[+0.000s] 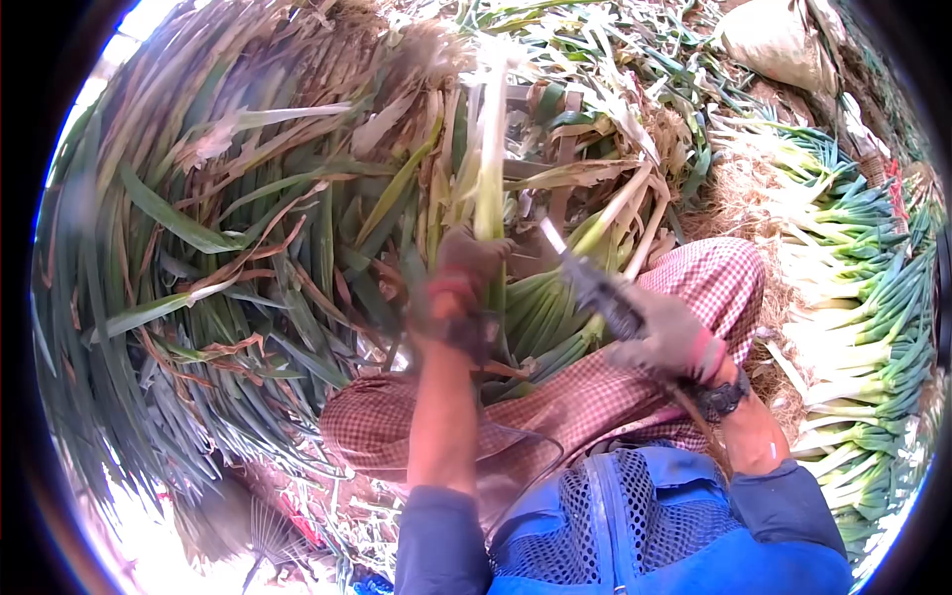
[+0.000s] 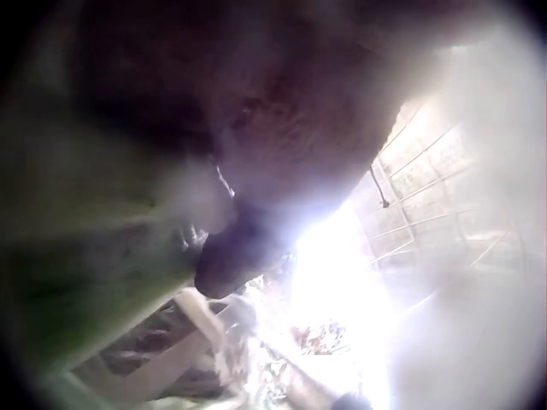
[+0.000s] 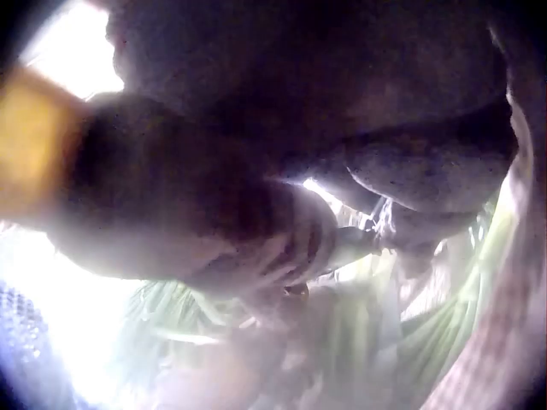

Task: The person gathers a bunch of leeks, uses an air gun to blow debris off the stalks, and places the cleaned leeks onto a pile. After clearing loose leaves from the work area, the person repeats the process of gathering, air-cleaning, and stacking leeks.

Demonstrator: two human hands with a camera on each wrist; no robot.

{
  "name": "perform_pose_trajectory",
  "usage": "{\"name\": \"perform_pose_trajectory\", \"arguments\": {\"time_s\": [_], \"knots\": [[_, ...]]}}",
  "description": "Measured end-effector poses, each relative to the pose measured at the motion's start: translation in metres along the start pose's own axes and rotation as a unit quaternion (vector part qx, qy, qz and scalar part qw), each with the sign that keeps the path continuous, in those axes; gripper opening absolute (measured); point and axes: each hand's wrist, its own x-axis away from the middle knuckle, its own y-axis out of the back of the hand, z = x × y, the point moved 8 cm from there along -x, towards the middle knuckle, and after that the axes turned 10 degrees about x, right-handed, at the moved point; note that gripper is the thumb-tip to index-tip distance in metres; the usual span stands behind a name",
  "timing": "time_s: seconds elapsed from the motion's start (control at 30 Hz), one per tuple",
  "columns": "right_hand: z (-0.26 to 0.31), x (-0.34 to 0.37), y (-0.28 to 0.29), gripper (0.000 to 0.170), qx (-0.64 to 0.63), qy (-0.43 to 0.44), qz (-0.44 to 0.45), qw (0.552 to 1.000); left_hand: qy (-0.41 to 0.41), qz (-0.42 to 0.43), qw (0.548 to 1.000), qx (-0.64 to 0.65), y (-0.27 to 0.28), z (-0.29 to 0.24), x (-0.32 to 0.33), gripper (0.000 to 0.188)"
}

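Ground around both hands strewn with leaf scraps and dry litter; bright daylight glares at the edges of the head view. Left hand [image 1: 464,273], gloved and blurred, is curled about a long onion stalk [image 1: 490,149]; the pale shaft runs out beyond the fist, away from the body. Right hand [image 1: 666,332], also gloved, with a pink cuff, grips a dark-handled tool [image 1: 607,299], its narrow pale tip pointing toward the stalk but apart from it. Left of the left hand, a broad heap of untrimmed onions [image 1: 188,268]: long, strap-like leaves, blue-green, mixed with brown, papery, curling ones. Between and below the hands, a loose sheaf of smooth green leaves [image 1: 540,312] fans out. Right of the right hand, a row of onions [image 1: 853,327] lies side by side, white shafts nearer, green tops outward, with wiry tan roots [image 1: 739,198] matted alongside. Farther beyond that hand, a bulging pale sack [image 1: 778,45]. Under the forearms, red-and-white checked cloth [image 1: 719,283] over bent legs; nearer the body, a blue vest [image 1: 635,526] with perforated mesh panels. Wrist views dark and hazy, finger detail mostly lost.
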Motion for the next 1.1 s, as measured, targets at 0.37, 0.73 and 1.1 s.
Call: {"name": "perform_pose_trajectory", "arguments": {"time_s": [0.37, 0.73, 1.1], "knots": [[0.013, -0.031, -0.009, 0.108, 0.046, 0.206, -0.025, 0.977, -0.064, 0.132, 0.985, -0.092, -0.130, 0.078, 0.075, 0.027], [0.018, -0.092, -0.001, 0.107, 0.112, 0.096, -0.088, 0.985, -0.039, -0.042, 0.998, 0.035, -0.008, 0.017, 0.049, 0.048], [0.018, -0.088, -0.016, 0.106, 0.041, 0.055, -0.006, 0.998, 0.081, -0.177, 0.878, -0.437, 0.011, 0.042, -0.075, 0.067]]}}
